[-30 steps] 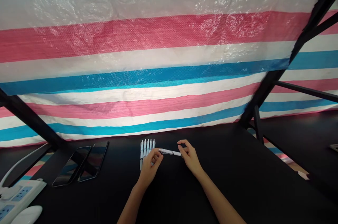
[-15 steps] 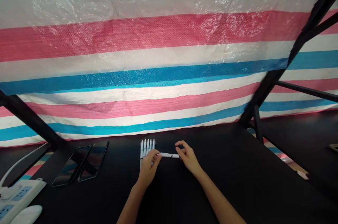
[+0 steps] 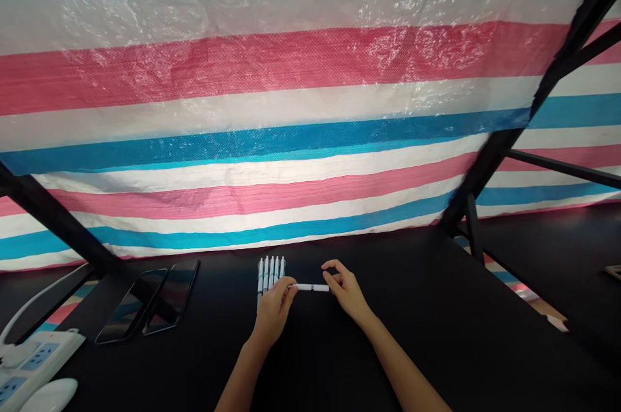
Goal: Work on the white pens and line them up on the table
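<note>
The left hand (image 3: 274,312) and right hand (image 3: 347,292) are both curled nearly closed, their fingertips gripping opposite ends of a white pen (image 3: 310,287) held crosswise. The left hand partly covers a side-by-side row of white retractable pens (image 3: 270,271) on the black table (image 3: 388,334). Farther left lie two smartphones (image 3: 145,302) and a power strip (image 3: 29,360). Beyond hangs a striped tarpaulin (image 3: 310,140).
</note>
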`<action>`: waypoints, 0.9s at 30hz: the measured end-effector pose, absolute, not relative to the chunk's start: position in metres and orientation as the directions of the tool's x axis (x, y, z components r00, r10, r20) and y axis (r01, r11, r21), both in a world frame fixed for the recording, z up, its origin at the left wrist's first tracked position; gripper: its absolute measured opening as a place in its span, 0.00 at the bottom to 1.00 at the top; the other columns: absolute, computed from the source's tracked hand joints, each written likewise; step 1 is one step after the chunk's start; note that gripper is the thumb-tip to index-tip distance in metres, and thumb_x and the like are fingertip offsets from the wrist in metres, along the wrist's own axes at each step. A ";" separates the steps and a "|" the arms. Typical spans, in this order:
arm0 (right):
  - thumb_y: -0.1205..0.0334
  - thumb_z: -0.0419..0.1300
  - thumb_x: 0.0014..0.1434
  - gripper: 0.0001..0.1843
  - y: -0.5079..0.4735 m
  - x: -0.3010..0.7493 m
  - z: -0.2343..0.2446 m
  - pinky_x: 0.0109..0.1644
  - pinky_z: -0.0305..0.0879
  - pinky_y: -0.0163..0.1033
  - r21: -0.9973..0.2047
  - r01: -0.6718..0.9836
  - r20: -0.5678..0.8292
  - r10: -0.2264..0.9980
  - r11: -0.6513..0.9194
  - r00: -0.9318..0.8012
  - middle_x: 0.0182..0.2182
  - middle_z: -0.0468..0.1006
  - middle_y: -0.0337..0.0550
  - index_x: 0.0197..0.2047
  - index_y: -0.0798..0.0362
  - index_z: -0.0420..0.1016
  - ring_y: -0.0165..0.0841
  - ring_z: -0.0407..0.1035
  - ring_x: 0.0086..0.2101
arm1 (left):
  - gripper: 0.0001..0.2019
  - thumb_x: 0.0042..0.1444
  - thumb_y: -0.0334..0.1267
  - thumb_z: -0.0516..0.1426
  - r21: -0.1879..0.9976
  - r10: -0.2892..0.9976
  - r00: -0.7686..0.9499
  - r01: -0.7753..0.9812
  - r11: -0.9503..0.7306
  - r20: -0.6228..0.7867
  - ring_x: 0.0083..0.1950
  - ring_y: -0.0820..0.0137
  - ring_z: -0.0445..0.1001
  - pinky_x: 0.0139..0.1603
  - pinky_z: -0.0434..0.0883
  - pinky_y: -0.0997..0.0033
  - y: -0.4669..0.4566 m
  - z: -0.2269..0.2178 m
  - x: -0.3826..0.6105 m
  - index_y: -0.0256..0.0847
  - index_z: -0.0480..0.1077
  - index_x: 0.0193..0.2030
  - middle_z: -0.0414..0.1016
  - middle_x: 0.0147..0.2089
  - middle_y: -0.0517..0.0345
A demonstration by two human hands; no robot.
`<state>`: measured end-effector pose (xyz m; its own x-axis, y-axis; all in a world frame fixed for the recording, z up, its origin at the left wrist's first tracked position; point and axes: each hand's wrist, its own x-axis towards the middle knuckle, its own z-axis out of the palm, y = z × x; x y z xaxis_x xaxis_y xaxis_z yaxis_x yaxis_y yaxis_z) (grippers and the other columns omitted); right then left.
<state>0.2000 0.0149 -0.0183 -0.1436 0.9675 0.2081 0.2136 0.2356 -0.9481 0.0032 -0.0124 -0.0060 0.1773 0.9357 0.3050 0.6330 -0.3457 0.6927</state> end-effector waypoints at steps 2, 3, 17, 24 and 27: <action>0.52 0.52 0.59 0.12 0.014 0.199 -0.019 0.21 0.43 0.31 -0.945 0.223 0.208 0.967 0.238 -0.150 0.12 0.53 0.27 0.40 0.52 0.66 0.25 0.49 0.15 | 0.16 0.62 0.45 0.43 0.670 0.934 0.182 0.657 -0.347 0.306 0.26 0.72 0.68 0.29 0.63 0.74 -0.012 -0.004 0.002 0.42 0.65 0.30 0.67 0.26 0.60; 0.52 0.52 0.59 0.12 0.014 0.199 -0.019 0.21 0.44 0.31 -0.944 0.226 0.208 0.966 0.239 -0.153 0.12 0.53 0.27 0.40 0.52 0.66 0.25 0.49 0.15 | 0.17 0.62 0.45 0.42 0.665 0.935 0.182 0.663 -0.345 0.304 0.26 0.72 0.67 0.29 0.63 0.74 -0.012 -0.004 0.002 0.42 0.63 0.28 0.66 0.25 0.61; 0.52 0.52 0.59 0.12 0.014 0.199 -0.015 0.21 0.44 0.31 -0.944 0.226 0.214 0.967 0.242 -0.142 0.12 0.53 0.27 0.38 0.52 0.67 0.25 0.50 0.15 | 0.18 0.60 0.45 0.46 0.683 0.941 0.185 0.650 -0.334 0.285 0.25 0.73 0.68 0.28 0.64 0.75 -0.012 -0.009 0.005 0.43 0.62 0.53 0.67 0.25 0.64; 0.53 0.52 0.59 0.12 0.014 0.200 -0.016 0.20 0.43 0.31 -0.938 0.246 0.216 0.967 0.245 -0.138 0.12 0.53 0.27 0.39 0.52 0.67 0.25 0.49 0.15 | 0.12 0.61 0.45 0.46 0.676 0.935 0.219 0.646 -0.354 0.281 0.25 0.73 0.67 0.27 0.62 0.75 -0.012 -0.006 0.004 0.43 0.65 0.37 0.67 0.24 0.63; 0.54 0.52 0.59 0.11 0.013 0.200 -0.016 0.20 0.43 0.31 -0.935 0.253 0.216 0.965 0.249 -0.150 0.12 0.52 0.26 0.39 0.52 0.67 0.25 0.48 0.15 | 0.14 0.60 0.46 0.45 0.657 0.936 0.215 0.668 -0.349 0.279 0.25 0.72 0.67 0.28 0.61 0.75 -0.012 -0.005 0.004 0.42 0.64 0.31 0.67 0.23 0.62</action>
